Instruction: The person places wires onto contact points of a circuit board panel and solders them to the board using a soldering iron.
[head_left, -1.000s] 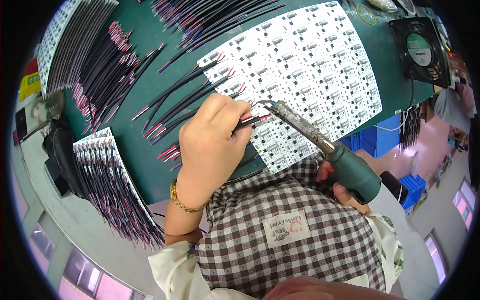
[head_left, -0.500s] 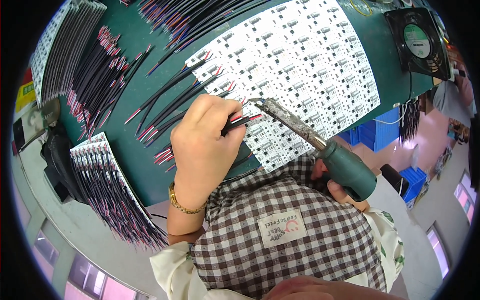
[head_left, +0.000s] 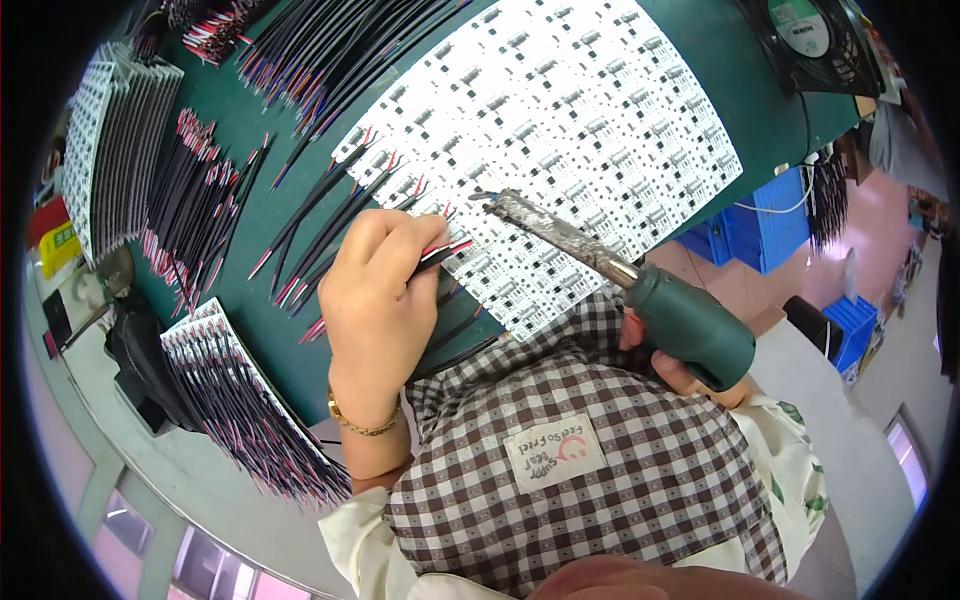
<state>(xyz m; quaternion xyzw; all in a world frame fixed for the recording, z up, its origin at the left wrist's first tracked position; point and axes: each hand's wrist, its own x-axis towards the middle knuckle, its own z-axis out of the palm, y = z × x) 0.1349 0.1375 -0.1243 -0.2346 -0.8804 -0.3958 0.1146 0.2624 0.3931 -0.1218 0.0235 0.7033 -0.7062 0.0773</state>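
While the left hand (head_left: 378, 292) clamped its fingers on a wire (head_left: 432, 260) over the board (head_left: 590, 130), the right hand (head_left: 677, 373) gripped the iron (head_left: 612, 262); soldering seemed the step, next needing careful alignment.

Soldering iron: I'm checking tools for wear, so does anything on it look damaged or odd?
The soldering iron's barrel looks rough and blotchy, unlike the smooth metal collar beside the green handle. Whether that is residue or damage, I cannot tell.
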